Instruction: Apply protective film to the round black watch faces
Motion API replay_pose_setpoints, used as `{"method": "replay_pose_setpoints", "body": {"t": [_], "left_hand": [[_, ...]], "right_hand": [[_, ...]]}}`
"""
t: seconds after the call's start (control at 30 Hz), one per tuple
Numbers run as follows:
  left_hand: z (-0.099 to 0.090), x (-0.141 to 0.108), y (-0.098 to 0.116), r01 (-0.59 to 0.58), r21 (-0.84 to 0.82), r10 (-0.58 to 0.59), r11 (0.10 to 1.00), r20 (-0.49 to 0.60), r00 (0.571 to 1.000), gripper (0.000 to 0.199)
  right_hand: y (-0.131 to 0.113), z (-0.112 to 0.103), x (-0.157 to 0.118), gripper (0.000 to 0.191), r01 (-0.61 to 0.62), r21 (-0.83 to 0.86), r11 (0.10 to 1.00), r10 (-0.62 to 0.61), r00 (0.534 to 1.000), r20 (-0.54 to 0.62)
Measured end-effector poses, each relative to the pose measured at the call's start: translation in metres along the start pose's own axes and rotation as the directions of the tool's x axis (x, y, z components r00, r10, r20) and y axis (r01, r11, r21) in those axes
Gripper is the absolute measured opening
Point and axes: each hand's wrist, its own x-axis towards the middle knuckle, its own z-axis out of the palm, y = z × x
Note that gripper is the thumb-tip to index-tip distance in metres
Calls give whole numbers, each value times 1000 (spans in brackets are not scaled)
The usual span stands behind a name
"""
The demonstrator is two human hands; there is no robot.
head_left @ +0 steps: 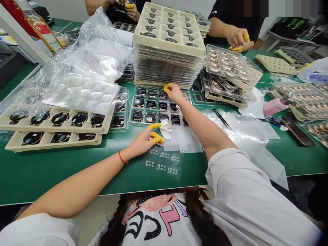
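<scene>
My right hand [173, 93], with a yellow cover on a fingertip, reaches over a clear tray [130, 118] of black round discs with pale print. Its bent fingers are pinched at the edge of a disc [162, 93] in the back row. In front of the tray is my left hand [147, 139], with yellow covers on the thumb and a finger. A crumpled white tissue [165, 130] sits at those fingertips. Beneath it lie translucent sheets [189, 141] and a clear film with white print [164, 164].
A tall stack of trays [169, 51] stands behind the tray. Cream trays of dark discs [55, 128] and plastic bags [99, 51] fill the left. To the right are tweezers [222, 119], a pink bottle [275, 106] and a phone [297, 131]. Two co-workers' hands [237, 37] show across the table.
</scene>
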Motion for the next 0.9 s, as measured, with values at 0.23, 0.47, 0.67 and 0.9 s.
{"method": "replay_pose_setpoints", "body": {"t": [0.23, 0.47, 0.67, 0.9], "left_hand": [[1, 2, -3, 5, -42, -5, 999, 15, 1000, 47], [2, 1, 0, 32, -48, -32, 998, 11, 999, 45], [3, 2, -5, -20, -141, 15, 990, -35, 999, 52], [8, -5, -2, -118, -100, 115, 988, -35, 993, 86]], "right_hand": [[17, -24, 5, 22, -23, -405, 914, 86, 987, 139], [18, -18, 3, 25, 2, -350, 937, 48, 990, 133], [-1, -34, -43, 23, -4, -111, 994, 5, 1000, 11], [-44, -26, -166, 25, -189, 536, 823, -85, 891, 445]]}}
